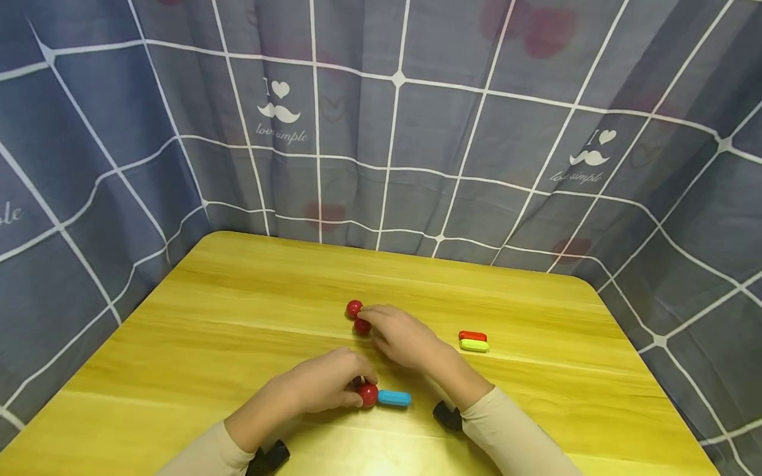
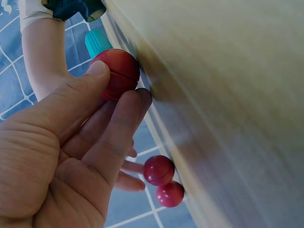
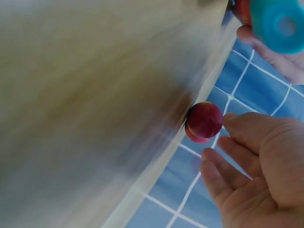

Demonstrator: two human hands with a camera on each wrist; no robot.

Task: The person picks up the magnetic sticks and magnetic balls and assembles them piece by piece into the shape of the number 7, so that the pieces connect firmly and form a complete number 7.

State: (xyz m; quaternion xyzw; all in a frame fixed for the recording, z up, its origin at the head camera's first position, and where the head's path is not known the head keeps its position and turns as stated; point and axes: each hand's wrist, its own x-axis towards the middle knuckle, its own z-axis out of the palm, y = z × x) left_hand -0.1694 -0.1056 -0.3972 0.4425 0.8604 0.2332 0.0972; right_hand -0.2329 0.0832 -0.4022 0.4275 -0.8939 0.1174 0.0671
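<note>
My left hand (image 1: 324,383) pinches a red ball (image 1: 368,395) between thumb and fingers at the front middle of the table. Against that ball's right side lies a short blue ribbed rod (image 1: 395,398), with a round hole in its end visible in the right wrist view. I cannot tell if ball and rod are joined. Farther back, my right hand (image 1: 407,337) reaches over two more red balls, one nearer (image 1: 362,326) and one behind it (image 1: 354,308). In the right wrist view, its thumb is beside the nearer ball (image 3: 205,119), and its fingers are spread loosely, not wrapped round it.
To the right of my right hand, a red rod (image 1: 473,336) and a yellow-green rod (image 1: 474,345) lie side by side. The wooden table (image 1: 268,277) has rounded far corners. A grey-blue checked curtain (image 1: 357,132) hangs around its back and sides.
</note>
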